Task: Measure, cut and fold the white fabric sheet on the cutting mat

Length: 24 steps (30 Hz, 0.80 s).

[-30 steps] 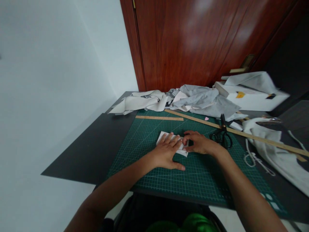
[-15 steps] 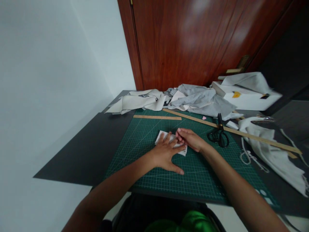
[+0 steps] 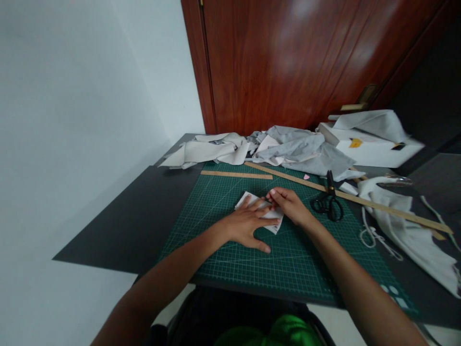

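A small white piece of fabric [image 3: 252, 200] lies flat on the green cutting mat [image 3: 223, 202]. My left hand [image 3: 248, 225] rests flat on it with fingers spread, pressing it down. My right hand [image 3: 288, 205] sits at the piece's right edge, fingertips curled and pinching or pressing the fabric near the top. Much of the piece is hidden under both hands.
Black scissors [image 3: 328, 204] lie on the mat to the right. A short wooden ruler [image 3: 236, 175] and a long wooden ruler [image 3: 360, 199] lie beyond. Grey fabric heaps [image 3: 295, 149], a white box [image 3: 370, 146] and a grey garment with cord [image 3: 403, 226] sit around; a wooden door [image 3: 306, 62] stands behind.
My right hand slid left along the piece's top edge and now sits closer to my left hand. My left hand stayed pressed on the fabric; the camera shifted slightly.
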Motion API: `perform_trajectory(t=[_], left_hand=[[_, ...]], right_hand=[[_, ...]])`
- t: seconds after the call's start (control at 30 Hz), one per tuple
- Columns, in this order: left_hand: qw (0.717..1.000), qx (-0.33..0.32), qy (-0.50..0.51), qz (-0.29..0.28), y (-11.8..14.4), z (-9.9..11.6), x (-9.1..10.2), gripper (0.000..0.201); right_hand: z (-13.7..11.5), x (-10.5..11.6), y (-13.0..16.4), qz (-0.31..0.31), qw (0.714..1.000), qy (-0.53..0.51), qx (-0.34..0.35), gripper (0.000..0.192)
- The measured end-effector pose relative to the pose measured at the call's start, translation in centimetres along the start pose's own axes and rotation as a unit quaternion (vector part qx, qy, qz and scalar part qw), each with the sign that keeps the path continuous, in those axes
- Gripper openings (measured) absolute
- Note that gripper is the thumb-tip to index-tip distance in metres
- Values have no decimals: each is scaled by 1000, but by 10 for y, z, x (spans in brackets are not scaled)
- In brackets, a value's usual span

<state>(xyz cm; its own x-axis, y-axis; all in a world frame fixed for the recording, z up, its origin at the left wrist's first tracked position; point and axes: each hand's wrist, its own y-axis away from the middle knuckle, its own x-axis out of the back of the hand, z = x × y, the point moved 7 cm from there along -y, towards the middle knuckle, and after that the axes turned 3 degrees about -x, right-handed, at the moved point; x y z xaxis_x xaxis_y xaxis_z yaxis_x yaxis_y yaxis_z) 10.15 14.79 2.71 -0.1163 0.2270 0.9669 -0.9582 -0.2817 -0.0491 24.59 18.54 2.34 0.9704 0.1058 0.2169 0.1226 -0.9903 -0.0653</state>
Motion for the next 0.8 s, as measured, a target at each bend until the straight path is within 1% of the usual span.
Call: perform_trajectory(t=[0.07,0.17,0.23,0.27,0.3,0.37,0.47,0.5,0.53,0.6,0.63,0.67,0.7,0.77,0.8], left_hand=[[1000,11,-8,9,0,5,-2,81],[997,65,-21,41,-2,16,-9,65],[992,103,-24,63,-3,24,-16,61],[991,110,-21,71,-4,27,-18,61],[992,105,-16,75,-4,30,-20,62],[996,64,5,61,-6,34,-22,67],[999,-21,41,1,-6,29,-19,72],[998,-36,49,-13,-5,25,-16,69],[997,-46,56,-18,-5,21,-13,64],[996,-57,66,-14,-4,14,-8,58],[996,-61,68,-6,-3,13,-7,58],[996,-65,69,2,-3,12,-6,60],[995,-68,68,8,-3,13,-6,63],[995,-73,68,15,-3,16,-9,68],[995,-74,68,15,-3,18,-10,69]], right_hand=[[4,-2,-3,-13,1000,8,-9,54],[15,-2,-8,-28,999,15,-42,57],[20,2,-8,-23,998,24,-57,57],[22,4,-7,-23,997,31,-66,57],[24,7,-5,-26,996,39,-76,56],[27,12,0,-36,993,60,-96,54],[26,19,5,-41,988,100,-113,46],[22,22,5,-29,987,128,-98,42],[16,24,4,-10,984,164,-65,37],[-2,18,4,15,970,239,41,30],[-11,10,6,10,960,263,96,32],[-17,-1,8,-12,952,272,140,36],[-19,-12,10,-46,949,266,165,41],[-18,-32,12,-107,946,249,179,48],[-16,-38,12,-121,945,246,179,50]])
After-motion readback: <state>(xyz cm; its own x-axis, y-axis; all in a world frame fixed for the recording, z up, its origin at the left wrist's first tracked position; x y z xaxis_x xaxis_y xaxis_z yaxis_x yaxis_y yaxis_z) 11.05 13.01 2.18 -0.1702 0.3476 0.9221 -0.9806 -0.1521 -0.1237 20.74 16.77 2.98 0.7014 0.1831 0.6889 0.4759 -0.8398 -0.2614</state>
